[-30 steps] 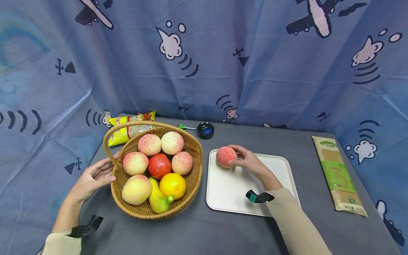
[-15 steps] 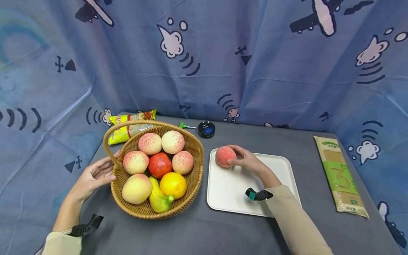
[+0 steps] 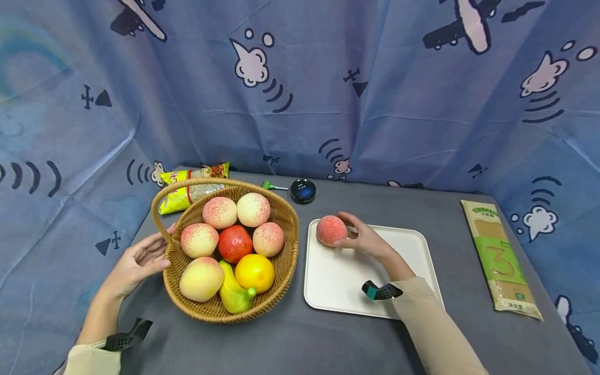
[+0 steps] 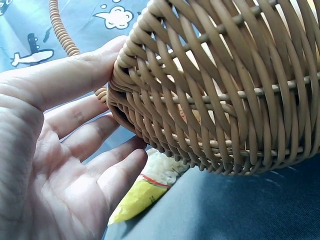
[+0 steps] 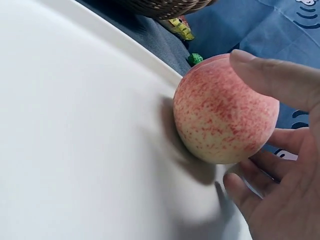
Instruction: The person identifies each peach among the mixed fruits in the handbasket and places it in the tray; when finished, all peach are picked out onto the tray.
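A pink-red peach [image 3: 331, 230] sits at the far left corner of a white tray [image 3: 337, 291]. My right hand [image 3: 365, 239] is just right of it, thumb and fingers spread about its side. In the right wrist view the thumb overlaps the peach [image 5: 225, 110] and the other fingers lie loosely spread beside it. My left hand [image 3: 136, 263] rests against the left side of a wicker basket [image 3: 290, 260], near the foot of its handle. In the left wrist view the thumb touches the basket [image 4: 225, 100] rim, with the palm apart from the weave.
The basket holds several peaches, a red apple [image 3: 235, 244], an orange [image 3: 254, 273] and a banana [image 3: 234, 291]. Behind it lies a yellow food bag [image 3: 175, 200]. A tuna can [image 3: 302, 191] and a green-topped stick [image 3: 274, 186] lie farther back. A noodle packet [image 3: 501, 258] lies at right.
My right thumb and fingers have loosened and drawn slightly to the right from the peach, which stays on the tray. The left hand and basket keep their place.
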`<state>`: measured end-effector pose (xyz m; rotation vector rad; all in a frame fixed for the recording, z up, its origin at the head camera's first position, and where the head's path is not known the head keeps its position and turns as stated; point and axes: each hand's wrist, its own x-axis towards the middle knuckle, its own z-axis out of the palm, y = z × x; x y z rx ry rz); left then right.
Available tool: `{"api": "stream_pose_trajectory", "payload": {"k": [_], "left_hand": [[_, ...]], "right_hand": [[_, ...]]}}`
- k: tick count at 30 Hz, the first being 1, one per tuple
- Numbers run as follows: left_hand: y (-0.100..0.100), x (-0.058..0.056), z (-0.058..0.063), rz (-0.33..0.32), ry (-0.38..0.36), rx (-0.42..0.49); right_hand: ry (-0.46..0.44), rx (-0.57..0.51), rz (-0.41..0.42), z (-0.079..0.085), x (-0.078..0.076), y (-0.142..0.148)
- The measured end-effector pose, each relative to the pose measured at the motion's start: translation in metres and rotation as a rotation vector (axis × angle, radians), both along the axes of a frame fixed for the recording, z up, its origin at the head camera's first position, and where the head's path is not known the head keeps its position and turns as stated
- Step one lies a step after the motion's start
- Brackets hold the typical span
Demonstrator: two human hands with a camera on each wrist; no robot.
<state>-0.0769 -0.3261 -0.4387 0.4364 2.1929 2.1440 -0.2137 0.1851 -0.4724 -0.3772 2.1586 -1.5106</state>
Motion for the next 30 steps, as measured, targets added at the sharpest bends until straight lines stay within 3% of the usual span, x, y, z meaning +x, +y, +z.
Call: {"api": "stream_pose_trajectory", "payload": {"k": [6,13,23,30], "left_hand": [[0.002,0.001,-0.001,-0.014,0.034,0.007],[0.002,0.001,-0.004,-0.048,0.070,0.033],[0.000,0.001,-0.006,-0.050,0.053,-0.006],[-0.001,0.006,-0.007,-0.051,0.045,-0.010]], "right_hand": [[0.141,0.026,-0.017,0.019,0.011,-0.002],[0.305,-0.083,0.037,0.049,0.039,-0.014],[0.374,-0.224,0.276,0.095,0.075,-0.056],[0.416,-0.214,0.222,0.122,0.087,-0.087]]}}
